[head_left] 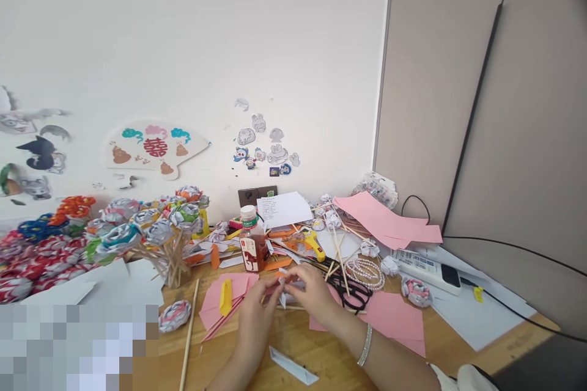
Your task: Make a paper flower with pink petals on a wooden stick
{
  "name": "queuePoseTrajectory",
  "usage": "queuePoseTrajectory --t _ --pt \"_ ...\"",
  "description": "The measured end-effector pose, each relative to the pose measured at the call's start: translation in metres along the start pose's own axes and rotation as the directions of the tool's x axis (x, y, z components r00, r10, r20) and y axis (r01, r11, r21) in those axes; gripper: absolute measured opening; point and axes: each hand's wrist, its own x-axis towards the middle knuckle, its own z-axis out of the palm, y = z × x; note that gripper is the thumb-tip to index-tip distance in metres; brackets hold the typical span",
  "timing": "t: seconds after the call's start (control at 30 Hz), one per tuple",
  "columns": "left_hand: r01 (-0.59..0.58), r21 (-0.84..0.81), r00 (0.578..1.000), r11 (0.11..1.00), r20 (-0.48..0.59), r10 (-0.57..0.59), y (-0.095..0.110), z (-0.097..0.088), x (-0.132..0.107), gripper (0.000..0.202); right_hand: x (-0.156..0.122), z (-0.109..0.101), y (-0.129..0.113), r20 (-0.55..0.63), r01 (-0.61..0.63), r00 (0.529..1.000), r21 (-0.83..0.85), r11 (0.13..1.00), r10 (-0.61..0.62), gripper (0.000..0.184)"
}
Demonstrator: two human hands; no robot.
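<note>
My left hand (257, 311) and my right hand (314, 294) meet over the front middle of the table. Their fingertips pinch a small piece of folded white paper (282, 300), mostly hidden by the fingers. A folded white paper strip (293, 366) lies on the wood just below the hands. To the left of my left hand is a stack of pink paper (213, 305) with a folded yellow paper strip (225, 297) on top. A drink bottle (250, 243) with reddish-brown liquid stands just beyond the fingers.
Paper flowers on sticks (160, 229) crowd the left side. A wooden stick (189, 336) and a paper flower (175, 316) lie nearer. Black-framed glasses (351, 293), a bead string (367, 273), a yellow tool (314, 244) and a power strip (428, 272) with its cable are on the right.
</note>
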Motion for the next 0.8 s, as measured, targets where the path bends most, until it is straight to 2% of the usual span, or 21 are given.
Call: queuePoseTrajectory --t 0.17,0.33,0.5,0.63,0.8 --pt "-0.084 0.038 0.996 0.996 -0.026 0.085 0.0 -0.001 -0.002 0.021 0.001 -0.001 0.0 -0.013 0.013 1.0 0.037 0.999 -0.012 0.014" --pt "-0.07 0.05 0.997 0.996 -0.021 0.071 0.004 -0.003 0.001 0.02 0.001 -0.004 -0.003 0.031 0.047 0.998 0.062 0.997 -0.049 0.011" --pt "-0.086 0.028 0.996 0.996 0.032 0.085 0.011 -0.007 0.004 0.016 -0.001 -0.002 -0.004 0.037 -0.037 0.999 0.107 0.994 0.033 0.013" --pt "0.015 -0.08 0.991 0.997 0.131 -0.005 0.01 -0.007 0.009 0.02 -0.001 0.0 0.001 0.061 -0.113 0.993 0.148 0.982 0.105 0.016" --pt "0.173 -0.198 0.964 0.965 0.233 -0.125 0.005 -0.006 0.015 0.025 0.0 0.002 0.006 0.083 -0.185 0.982 0.203 0.961 0.171 0.021"
